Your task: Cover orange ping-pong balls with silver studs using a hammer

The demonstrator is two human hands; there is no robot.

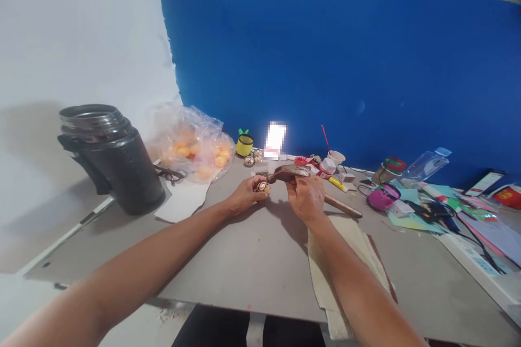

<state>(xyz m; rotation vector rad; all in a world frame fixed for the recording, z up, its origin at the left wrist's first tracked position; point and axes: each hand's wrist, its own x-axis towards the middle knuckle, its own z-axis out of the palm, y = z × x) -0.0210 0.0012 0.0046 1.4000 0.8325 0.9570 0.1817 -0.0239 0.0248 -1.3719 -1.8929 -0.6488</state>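
In the head view my left hand is closed on a small round gold-and-brown patterned ball at the middle of the grey table. My right hand grips a hammer close to its metal head, and the brown handle sticks out to the right. The head's left end is just above the ball; whether they touch is unclear. Under my right forearm lies a pale cloth.
A dark flask stands open at the left, beside white paper and a plastic bag of oranges. Behind are a yellow cup, similar balls and a bright screen. A purple pouch, papers and cables lie right.
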